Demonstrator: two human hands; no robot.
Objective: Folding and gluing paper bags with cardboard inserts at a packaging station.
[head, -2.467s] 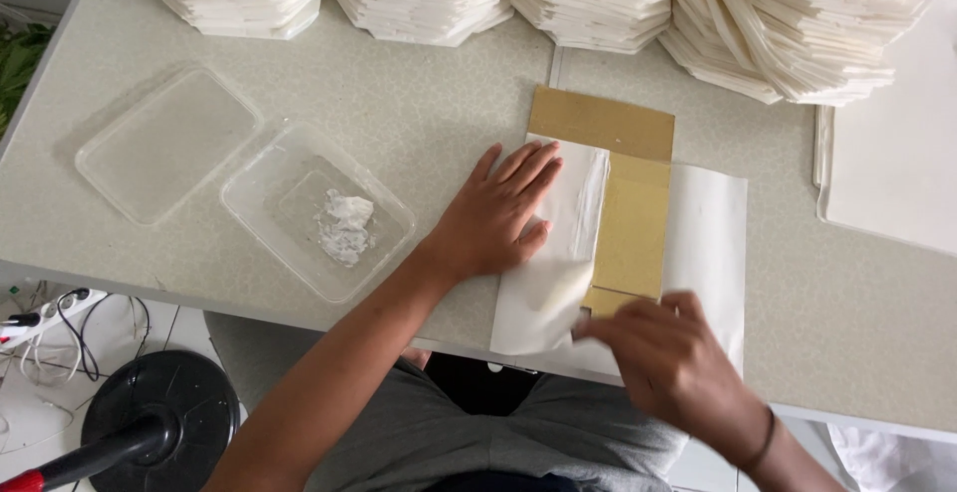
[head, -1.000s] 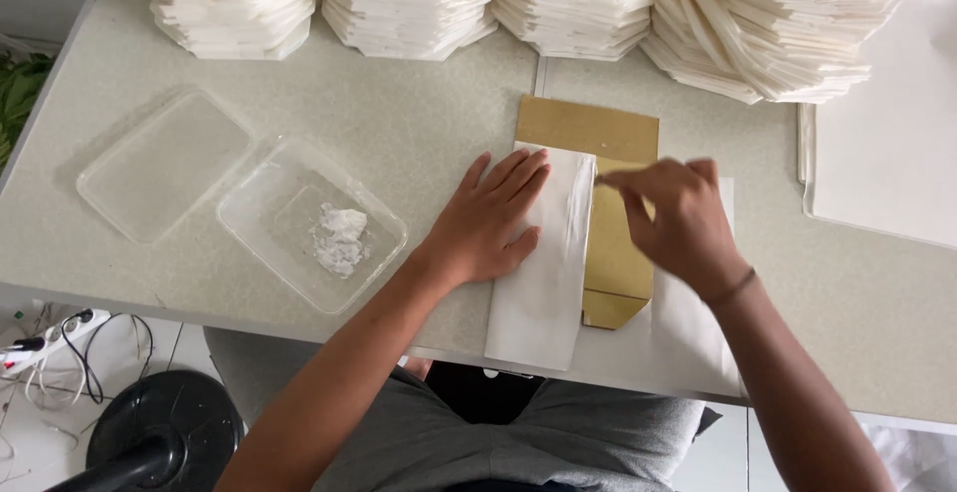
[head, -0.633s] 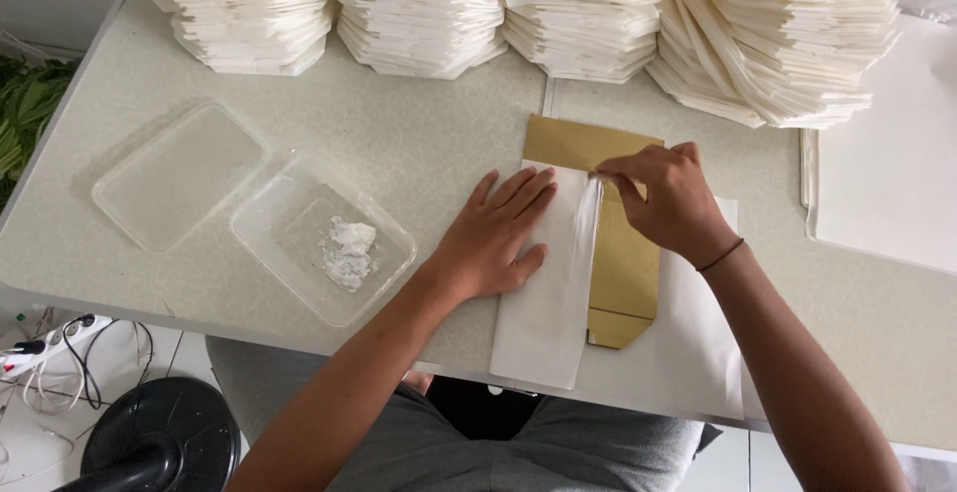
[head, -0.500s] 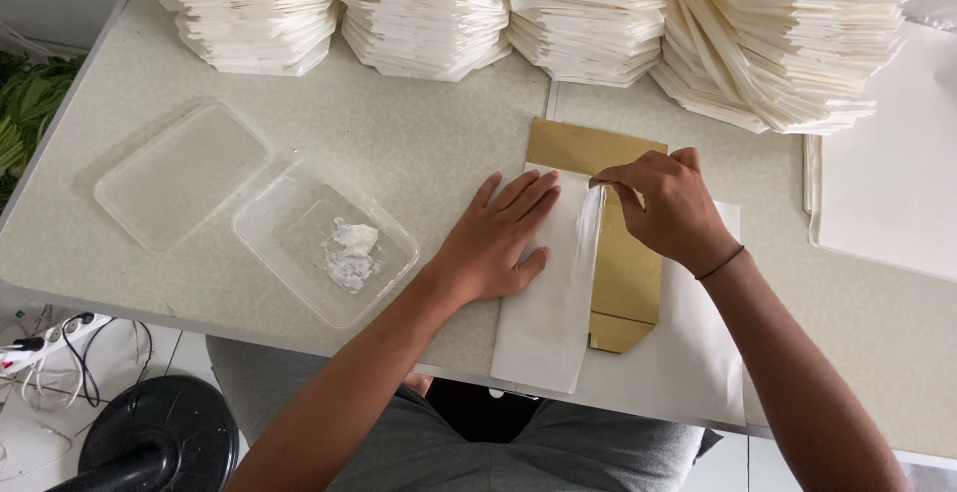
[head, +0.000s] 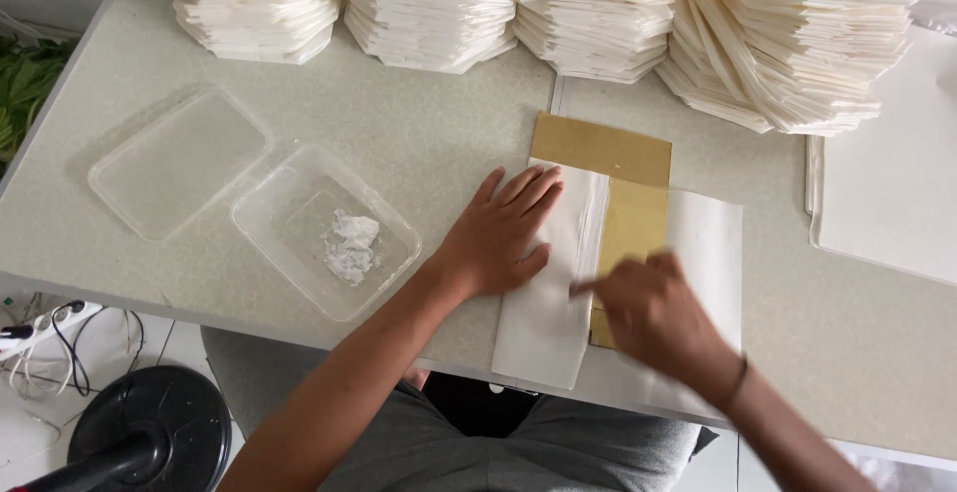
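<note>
While the left hand [head: 498, 243] is lying flat, fingers spread, on the folded white flap of the paper sheet [head: 546, 283], the right hand [head: 653, 313] is passing over the gold card [head: 628, 223] that the sheet is wrapping — it is blurred, so I cannot tell how its grip is set; it is closing on nothing that shows. The left grip is wide, pressing rather than holding. Sheet and card are lying at the near edge of the desk [head: 439, 143], the sheet's lower end reaching right to that edge.

Risks, as I judge them: if the left palm is easing off, the flap could be springing back and the fold going crooked. A fast sweep by the right hand could be dragging the card askew beneath the paper — or creasing the thin sheet. The open plastic tray [head: 324, 233] holding a white lump is sitting just beside the left forearm; an elbow nudge could be tipping it.
</note>
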